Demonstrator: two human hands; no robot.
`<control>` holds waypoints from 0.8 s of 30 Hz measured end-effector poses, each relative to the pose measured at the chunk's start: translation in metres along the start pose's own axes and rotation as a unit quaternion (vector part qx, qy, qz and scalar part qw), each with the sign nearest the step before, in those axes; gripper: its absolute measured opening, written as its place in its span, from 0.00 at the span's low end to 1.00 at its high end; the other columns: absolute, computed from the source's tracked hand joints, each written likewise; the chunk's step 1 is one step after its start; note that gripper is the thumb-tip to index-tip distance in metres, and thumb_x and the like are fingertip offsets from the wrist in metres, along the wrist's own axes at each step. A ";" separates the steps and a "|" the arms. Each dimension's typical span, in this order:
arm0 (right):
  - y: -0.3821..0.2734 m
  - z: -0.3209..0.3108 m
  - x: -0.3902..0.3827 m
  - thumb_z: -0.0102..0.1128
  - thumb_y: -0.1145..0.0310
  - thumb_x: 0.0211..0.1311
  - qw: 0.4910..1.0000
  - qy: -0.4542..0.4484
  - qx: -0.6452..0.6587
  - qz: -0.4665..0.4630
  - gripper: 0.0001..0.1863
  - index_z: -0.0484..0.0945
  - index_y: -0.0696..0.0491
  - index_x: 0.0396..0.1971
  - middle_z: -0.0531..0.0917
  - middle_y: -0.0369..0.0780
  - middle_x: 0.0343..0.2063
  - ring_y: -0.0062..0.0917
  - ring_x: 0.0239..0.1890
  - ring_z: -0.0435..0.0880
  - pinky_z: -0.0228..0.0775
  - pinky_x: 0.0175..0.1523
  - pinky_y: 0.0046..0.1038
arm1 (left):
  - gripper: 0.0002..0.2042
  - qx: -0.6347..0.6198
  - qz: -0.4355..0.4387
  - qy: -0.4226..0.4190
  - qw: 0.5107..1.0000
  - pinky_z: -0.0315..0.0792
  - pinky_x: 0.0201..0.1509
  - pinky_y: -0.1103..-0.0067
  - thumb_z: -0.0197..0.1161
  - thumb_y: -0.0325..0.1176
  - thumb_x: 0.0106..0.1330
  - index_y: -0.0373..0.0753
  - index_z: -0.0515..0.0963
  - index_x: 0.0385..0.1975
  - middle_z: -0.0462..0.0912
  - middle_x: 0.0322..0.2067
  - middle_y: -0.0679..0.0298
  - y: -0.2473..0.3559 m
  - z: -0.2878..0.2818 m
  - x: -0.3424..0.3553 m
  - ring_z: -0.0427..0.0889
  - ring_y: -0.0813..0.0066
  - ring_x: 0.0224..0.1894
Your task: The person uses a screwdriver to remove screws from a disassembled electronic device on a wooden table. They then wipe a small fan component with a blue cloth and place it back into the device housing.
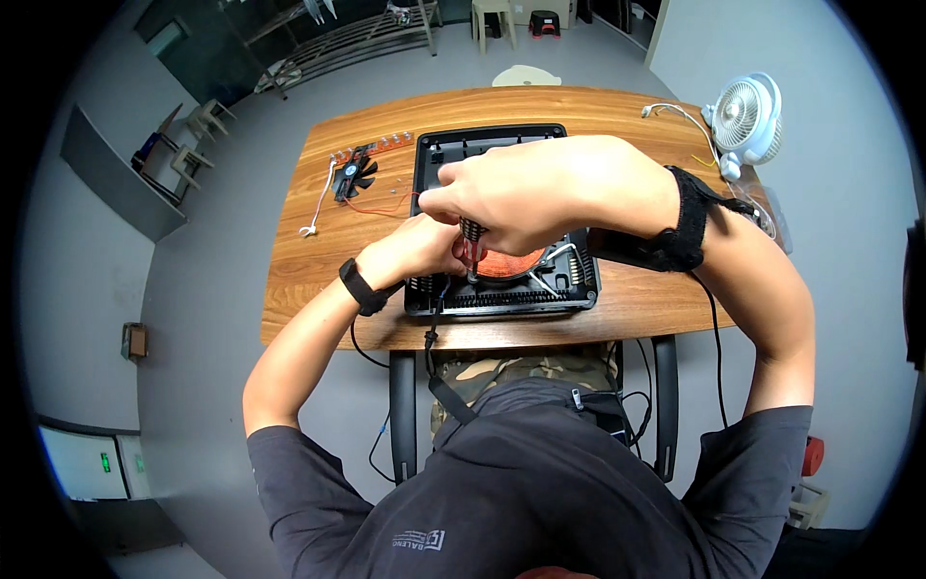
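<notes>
An opened black induction cooker housing (502, 302) lies on the wooden table in front of me, with a round copper-coloured coil (509, 263) in its near half. My right hand (526, 198) reaches over the housing, its fingers wrapped round the handle of a screwdriver (473, 243). That tool stands nearly upright, pointing down at the coil's left edge. Beside its lower part, my left hand (420, 248) has its fingers closed together. Whatever they pinch is hidden by the fingers and the handle. White wires (552, 265) run at the coil's right side.
Left of the housing lie a small black fan (356, 176) with red wires, a strip of orange parts (391, 144) and a white cable (321, 203). A white desk fan (748, 121) stands at the table's far right. A black cable (431, 336) hangs over the near edge.
</notes>
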State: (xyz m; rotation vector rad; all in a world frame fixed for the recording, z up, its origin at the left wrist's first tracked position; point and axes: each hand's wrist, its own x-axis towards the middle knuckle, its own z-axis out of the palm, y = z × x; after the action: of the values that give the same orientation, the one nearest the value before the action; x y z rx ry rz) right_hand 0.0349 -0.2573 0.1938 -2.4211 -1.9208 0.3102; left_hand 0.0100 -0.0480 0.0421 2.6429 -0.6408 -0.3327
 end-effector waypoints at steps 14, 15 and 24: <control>0.006 0.025 0.002 0.68 0.63 0.59 0.992 0.108 -0.069 0.017 0.19 0.80 0.59 0.46 0.88 0.47 0.30 0.43 0.35 0.89 0.83 0.41 0.40 | 0.17 -0.019 0.030 0.033 0.999 0.79 0.45 0.68 0.80 0.30 0.46 0.35 0.82 0.34 0.87 0.33 0.57 -0.014 0.007 0.005 0.87 0.59 0.40; 0.005 0.021 0.001 0.67 0.66 0.60 0.994 0.086 -0.062 -0.005 0.19 0.77 0.58 0.48 0.85 0.48 0.34 0.44 0.38 0.88 0.82 0.42 0.41 | 0.16 0.013 -0.002 0.004 1.000 0.80 0.42 0.68 0.80 0.30 0.45 0.35 0.82 0.32 0.87 0.32 0.57 -0.011 0.005 0.007 0.87 0.60 0.38; 0.003 0.020 0.018 0.61 0.62 0.67 0.998 -0.005 -0.057 0.012 0.16 0.76 0.60 0.44 0.83 0.51 0.38 0.45 0.39 0.87 0.81 0.44 0.40 | 0.15 -0.084 0.018 -0.003 0.996 0.80 0.42 0.69 0.80 0.30 0.46 0.37 0.84 0.32 0.87 0.30 0.58 -0.002 -0.001 -0.003 0.86 0.59 0.38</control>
State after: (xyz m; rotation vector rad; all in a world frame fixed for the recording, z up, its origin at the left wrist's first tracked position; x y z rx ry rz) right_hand 0.0375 -0.2426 0.1711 -2.5192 -1.9668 0.2185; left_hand 0.0084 -0.0452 0.0423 2.4676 -0.6340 -0.3686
